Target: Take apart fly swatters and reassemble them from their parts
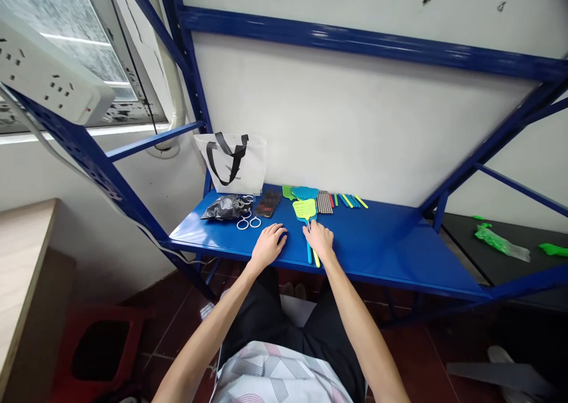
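On the blue tabletop, a yellow-green fly swatter [305, 208] lies over a blue one, both heads pointing away from me. My right hand [320, 237] is closed over their thin shafts, while the blue handle [309, 253] and yellow handle [316, 258] stick out toward me. My left hand [270, 244] rests flat on the tabletop to the left, its fingers loosely apart and holding nothing. Just beyond the swatter lie a stack of blue swatter heads [304, 193] and a green head [287, 192]. Grey-brown rods [325, 202] and several coloured handles [350, 201] are lined up to their right.
A white bag with black straps [254, 160] stands at the back left. Before it lie a black plastic bag [224, 208], white rings [255, 222] and a dark phone-like object [268, 203]. Blue frame posts flank the table [377, 243]. A power strip [57, 71] hangs upper left.
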### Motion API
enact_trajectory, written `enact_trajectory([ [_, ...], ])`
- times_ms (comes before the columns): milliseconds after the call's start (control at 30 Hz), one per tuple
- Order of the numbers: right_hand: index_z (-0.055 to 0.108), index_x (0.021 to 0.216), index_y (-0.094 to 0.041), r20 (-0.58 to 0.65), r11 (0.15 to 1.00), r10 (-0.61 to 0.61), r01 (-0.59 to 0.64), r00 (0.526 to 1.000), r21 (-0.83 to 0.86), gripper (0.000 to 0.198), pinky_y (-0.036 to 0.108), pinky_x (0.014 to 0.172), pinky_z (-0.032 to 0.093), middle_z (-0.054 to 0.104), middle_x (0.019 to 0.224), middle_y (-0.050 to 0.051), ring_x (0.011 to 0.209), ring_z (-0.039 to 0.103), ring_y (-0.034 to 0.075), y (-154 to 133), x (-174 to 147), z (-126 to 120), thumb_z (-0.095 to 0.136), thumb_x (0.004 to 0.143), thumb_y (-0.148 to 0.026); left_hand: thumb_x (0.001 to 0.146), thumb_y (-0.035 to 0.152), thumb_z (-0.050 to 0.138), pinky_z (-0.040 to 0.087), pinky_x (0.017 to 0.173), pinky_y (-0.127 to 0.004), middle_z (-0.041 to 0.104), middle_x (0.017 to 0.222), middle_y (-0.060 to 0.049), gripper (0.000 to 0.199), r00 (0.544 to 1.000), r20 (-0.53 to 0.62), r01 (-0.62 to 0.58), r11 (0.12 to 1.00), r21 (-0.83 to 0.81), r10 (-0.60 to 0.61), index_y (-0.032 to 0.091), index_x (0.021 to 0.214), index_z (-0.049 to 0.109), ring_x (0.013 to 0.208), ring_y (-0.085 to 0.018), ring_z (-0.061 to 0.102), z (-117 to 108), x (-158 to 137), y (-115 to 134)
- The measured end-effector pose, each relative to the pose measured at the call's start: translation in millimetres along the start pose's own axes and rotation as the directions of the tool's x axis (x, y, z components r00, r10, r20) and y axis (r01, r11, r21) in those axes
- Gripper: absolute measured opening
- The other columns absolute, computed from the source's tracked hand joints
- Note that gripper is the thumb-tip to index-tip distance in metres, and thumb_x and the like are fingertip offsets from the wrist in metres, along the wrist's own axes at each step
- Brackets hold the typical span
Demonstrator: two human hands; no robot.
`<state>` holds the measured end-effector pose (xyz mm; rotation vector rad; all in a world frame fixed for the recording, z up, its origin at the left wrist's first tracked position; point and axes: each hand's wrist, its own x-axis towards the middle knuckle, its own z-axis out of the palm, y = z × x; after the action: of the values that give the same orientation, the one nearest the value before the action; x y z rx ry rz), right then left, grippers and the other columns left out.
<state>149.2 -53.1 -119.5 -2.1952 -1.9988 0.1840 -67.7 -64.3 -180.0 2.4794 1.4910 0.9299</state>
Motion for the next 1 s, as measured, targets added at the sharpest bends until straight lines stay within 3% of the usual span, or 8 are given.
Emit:
enact_trajectory([
  [167,0.069,0.113,-0.022,0.040,0.999,-0.017,0.016,0.999,0.035,0.029,0.032,0.083,0.049,0.081,0.114,0.013,0.103,0.078,0.028,11,-1,-4,0.046,0.116,-0.040,0.113,0.035,0.049,0.049,0.122,-0.055,0.068,0.152,-0.010,0.032,1.000,-0.012,-0.005,1.000,-0.005,0.005,0.027,0.134,0.072,0.145,-0.033,0.059,0,0,1],
  [300,0.067,0.111,-0.024,0.050,0.996,-0.035,0.031,0.998,0.080,0.033,0.028,0.074,0.045,0.081,0.108,0.010,0.095,0.077,0.025,42,-8,-16,0.041,0.118,-0.043,0.113,0.035,0.048,0.049,0.122,-0.054,0.068,0.151,-0.010,0.033,1.000,-0.012,-0.002,1.000,-0.009,0.002,0.027,0.133,0.072,0.145,-0.032,0.059,-1,0,2],
  [467,0.068,0.116,-0.022,-0.001,0.998,0.061,-0.061,0.998,0.023,0.034,0.030,0.078,0.047,0.080,0.116,0.013,0.103,0.076,0.027,132,0,-41,0.041,0.117,-0.043,0.113,0.034,0.050,0.049,0.122,-0.052,0.068,0.151,-0.009,0.030,1.000,-0.024,-0.003,1.000,-0.020,0.002,0.027,0.131,0.073,0.145,-0.032,0.060,-1,0,2],
  [567,0.069,0.123,-0.023,-0.007,0.957,0.281,-0.280,0.960,-0.080,0.036,0.034,0.082,0.050,0.079,0.122,0.017,0.106,0.077,0.030,192,13,-56,0.043,0.115,-0.046,0.113,0.034,0.050,0.048,0.122,-0.053,0.068,0.151,-0.010,0.030,1.000,-0.020,-0.002,1.000,-0.009,0.002,0.026,0.131,0.072,0.145,-0.033,0.060,-1,1,2],
  [667,0.071,0.128,-0.020,-0.014,0.915,0.388,-0.388,0.921,-0.112,0.036,0.041,0.086,0.054,0.077,0.122,0.024,0.107,0.077,0.036,233,19,-65,0.046,0.112,-0.040,0.113,0.035,0.049,0.049,0.122,-0.054,0.068,0.151,-0.010,0.031,1.000,-0.013,0.001,1.000,0.000,-0.001,0.026,0.132,0.072,0.145,-0.033,0.060,-1,1,4],
  [1000,0.073,0.129,-0.021,-0.061,0.874,0.475,-0.479,0.878,-0.081,0.048,0.049,0.088,0.056,0.077,0.120,0.026,0.108,0.077,0.039,265,19,-56,0.036,0.112,-0.046,0.113,0.035,0.048,0.049,0.123,-0.054,0.067,0.152,-0.010,0.033,1.000,-0.014,0.008,1.000,-0.015,-0.008,0.028,0.133,0.073,0.146,-0.032,0.059,-2,0,4],
])
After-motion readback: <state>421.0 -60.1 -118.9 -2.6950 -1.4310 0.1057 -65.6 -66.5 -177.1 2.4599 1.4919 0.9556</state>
